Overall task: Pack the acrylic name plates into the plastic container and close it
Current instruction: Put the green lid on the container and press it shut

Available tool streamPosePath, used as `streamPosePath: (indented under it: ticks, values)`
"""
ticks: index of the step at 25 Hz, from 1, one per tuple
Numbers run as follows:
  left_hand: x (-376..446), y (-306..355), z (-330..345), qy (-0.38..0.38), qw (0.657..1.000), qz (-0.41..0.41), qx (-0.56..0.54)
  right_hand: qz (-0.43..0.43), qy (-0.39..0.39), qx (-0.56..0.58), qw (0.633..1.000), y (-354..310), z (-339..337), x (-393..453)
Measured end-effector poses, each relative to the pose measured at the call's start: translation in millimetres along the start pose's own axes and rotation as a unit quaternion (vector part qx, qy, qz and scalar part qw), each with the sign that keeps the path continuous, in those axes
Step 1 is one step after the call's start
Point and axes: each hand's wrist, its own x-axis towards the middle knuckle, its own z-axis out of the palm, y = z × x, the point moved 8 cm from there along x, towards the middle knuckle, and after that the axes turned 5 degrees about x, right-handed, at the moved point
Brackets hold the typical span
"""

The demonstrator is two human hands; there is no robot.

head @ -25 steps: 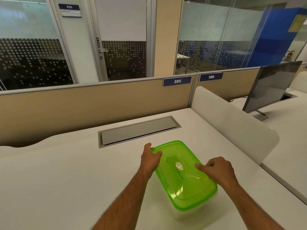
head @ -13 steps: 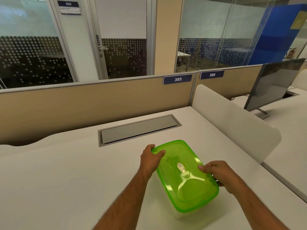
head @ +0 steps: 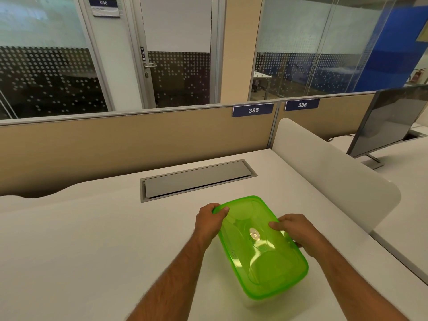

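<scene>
The translucent green rectangular plastic lid (head: 261,246) covers the clear plastic container (head: 252,303) near the white desk's (head: 92,239) front edge; the left hand (head: 209,222) pinches the lid's far-left corner; the right hand (head: 298,230) clasps its right rim.

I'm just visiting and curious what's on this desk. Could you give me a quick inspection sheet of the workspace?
Surface: white desk with a closed grey cable hatch.
Job's things: plastic container with green lid on top; name plates not visible, contents unclear through the lid.
Clutter: nothing seen.
Hands: left hand grips the lid's far left corner; right hand grips its right edge, thumb on top.
Cables: one dark cable behind the monitor on the next desk.
Surroundings: beige partition with labels 385 and 386, white divider, glass walls, a door.
</scene>
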Motion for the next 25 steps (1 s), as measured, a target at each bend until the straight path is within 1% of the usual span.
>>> streamPosePath:
  ticks: [2,4,7,9,10,13,15,18,25]
  values:
    - [5,0,-3,0.000,1.000,-0.008,-0.015,-0.034,0.014,-0.046,0.998,-15,9,16]
    - [12,-6,-5,-0.004,0.999,-0.034,-0.023,-0.050,0.021,-0.073,0.996,-26,17,32]
    - [20,-14,-11,-0.005,0.995,-0.087,-0.045,-0.052,0.029,-0.050,0.997,-37,27,59]
    - [24,-17,-14,-0.008,0.990,-0.123,-0.062,-0.030,0.035,-0.012,0.999,-40,31,72]
    - [24,-17,-15,-0.014,0.988,-0.140,-0.069,-0.003,0.030,0.019,0.999,-40,32,75]
    - [26,-15,-14,-0.050,0.980,-0.174,-0.077,0.064,-0.005,0.082,0.995,-38,36,80]
    - [28,-17,-13,-0.063,0.978,-0.186,-0.074,0.075,-0.014,0.099,0.992,-38,37,81]
    - [29,-18,-12,-0.069,0.975,-0.198,-0.079,0.076,0.001,0.125,0.989,-38,37,86]
    - [29,-19,-9,-0.069,0.975,-0.197,-0.082,0.071,0.040,0.083,0.993,-33,36,95]
